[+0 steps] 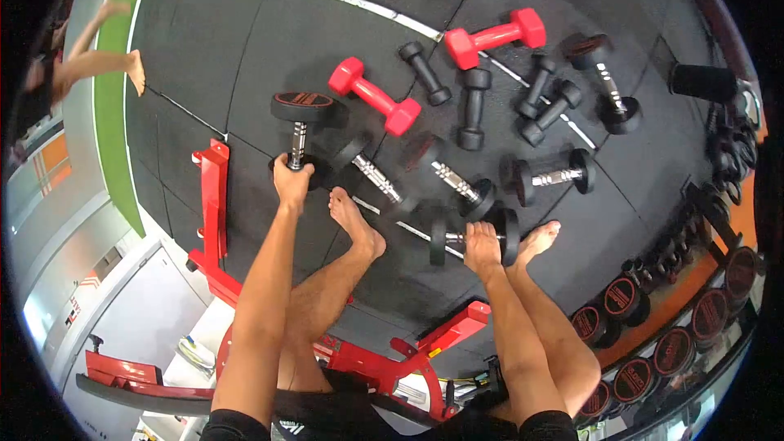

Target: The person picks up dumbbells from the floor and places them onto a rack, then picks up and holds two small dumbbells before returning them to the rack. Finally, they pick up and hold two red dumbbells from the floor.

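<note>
One dumbbell (512, 237) in right hand (483, 247), apparently gripped by handle (456, 238).

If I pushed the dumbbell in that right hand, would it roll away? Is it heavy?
The dumbbell would probably roll on the floor, because its ends look round. It's likely heavy for its size, since those ends are thick. Its shiny handle looks metal, so it probably wouldn't bend.

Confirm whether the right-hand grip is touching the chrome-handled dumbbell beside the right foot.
Touching: the head view shows the right-hand grip closed over the dumbbell at its chrome handle, between the two black ends.
</note>
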Demonstrator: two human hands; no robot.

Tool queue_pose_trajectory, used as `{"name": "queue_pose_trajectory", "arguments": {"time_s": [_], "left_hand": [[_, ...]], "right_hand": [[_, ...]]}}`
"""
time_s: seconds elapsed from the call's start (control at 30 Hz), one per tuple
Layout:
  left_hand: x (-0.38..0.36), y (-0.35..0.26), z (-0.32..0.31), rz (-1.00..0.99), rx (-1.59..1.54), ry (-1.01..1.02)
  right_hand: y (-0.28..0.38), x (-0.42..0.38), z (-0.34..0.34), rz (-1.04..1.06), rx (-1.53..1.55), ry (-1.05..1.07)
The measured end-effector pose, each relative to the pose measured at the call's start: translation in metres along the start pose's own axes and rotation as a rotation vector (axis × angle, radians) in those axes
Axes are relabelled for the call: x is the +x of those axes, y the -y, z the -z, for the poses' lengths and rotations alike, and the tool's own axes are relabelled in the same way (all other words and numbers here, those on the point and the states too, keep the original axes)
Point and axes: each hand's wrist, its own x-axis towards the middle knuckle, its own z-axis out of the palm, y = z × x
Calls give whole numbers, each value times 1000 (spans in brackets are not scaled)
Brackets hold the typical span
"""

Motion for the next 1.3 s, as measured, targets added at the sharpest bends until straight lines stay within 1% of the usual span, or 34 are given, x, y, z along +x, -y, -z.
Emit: {"name": "queue_pose_trajectory", "arguments": {"time_s": [0.07,0.1,0.13,0.17,0.27,0.3,0.33,0.4,0.43,0.47,0.53,0.57,0.67,0.73,0.8,0.83,0.87,0.93,0.97,1.03,1.07,1.1,1.13,1.2,1.27,1.3], "left_hand": [[-53,-39,20,13,-124,70],[-72,-39,20,-12,-148,69],[-88,-41,25,18,-181,149],[-108,-46,27,44,-272,163],[-178,-86,49,132,-491,212],[-201,-105,61,221,-582,237],[-216,-112,67,239,-576,250],[-250,-132,79,255,-714,269],[-258,-134,80,228,-651,272],[-269,-133,81,154,-592,281],[-305,-175,114,215,-570,353],[-309,-164,108,140,-520,379],[-351,-200,138,186,-583,411],[-367,-206,153,133,-524,447],[-385,-221,165,160,-487,444],[-398,-226,173,200,-521,461],[-414,-230,180,204,-531,463],[-432,-246,192,192,-560,463],[-446,-252,196,191,-602,474],[-471,-268,200,185,-687,483],[-482,-268,206,189,-727,482],[-482,-253,191,118,-747,499],[-509,-290,227,169,-701,501],[-516,-281,216,134,-788,512],[-540,-304,243,199,-873,516],[-543,-299,241,197,-890,525]], "right_hand": [[-3,-28,11,2,9,-73],[-2,-42,25,5,35,-109],[-2,-58,39,9,59,-147],[-1,-76,56,-19,117,-97],[2,-129,109,-43,234,-143],[3,-147,127,-42,250,-157],[4,-165,144,-38,240,-159],[5,-199,178,-27,273,-177],[6,-217,194,-19,295,-238],[5,-232,202,-27,325,-268],[3,-264,228,-58,363,-307],[0,-280,239,-68,409,-336],[-8,-323,269,-142,492,-361],[-18,-349,281,-160,588,-443],[-30,-370,291,-167,656,-510],[-37,-380,292,-118,698,-597],[-44,-395,291,-118,689,-593],[-57,-413,311,-114,666,-608],[-63,-425,320,-66,703,-627],[-77,-442,331,-91,691,-598],[-80,-451,334,-99,687,-575],[-84,-460,339,-118,703,-572],[-90,-465,340,-84,717,-581],[-100,-474,343,-50,727,-576],[-107,-481,343,-45,734,-571],[-107,-482,345,-40,735,-572]]}}
